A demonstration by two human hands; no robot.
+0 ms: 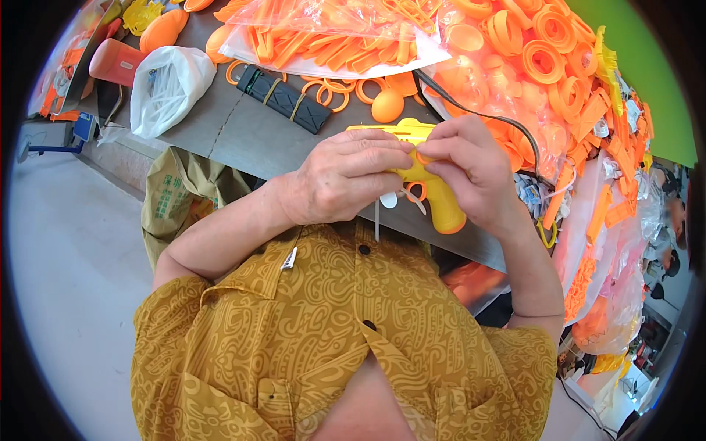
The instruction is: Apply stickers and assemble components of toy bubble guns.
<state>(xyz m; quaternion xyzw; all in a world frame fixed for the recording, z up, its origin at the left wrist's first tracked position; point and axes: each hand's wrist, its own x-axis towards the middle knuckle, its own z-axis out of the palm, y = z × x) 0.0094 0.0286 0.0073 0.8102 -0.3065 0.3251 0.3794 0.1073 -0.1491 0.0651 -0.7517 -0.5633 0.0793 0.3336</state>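
A yellow toy gun (444, 209) is held between both hands above the table's near edge, its handle hanging down to the right. My left hand (346, 176) is closed around the barrel end, fingers laid across its side. My right hand (474, 165) is closed too, thumb and forefinger pinching a small orange piece (423, 157) against the gun's body. The fingers partly cover that piece, so its shape does not show. Just below the gun are an orange ring (417, 192) and a small white round part (388, 199).
Behind my hands lies a dark rubber-banded bundle (285, 98), near an orange ball (387, 106). A white plastic bag (170, 92) stands at the left. Heaps of bagged orange parts (507, 59) fill the back and right. A black cable (485, 114) crosses there.
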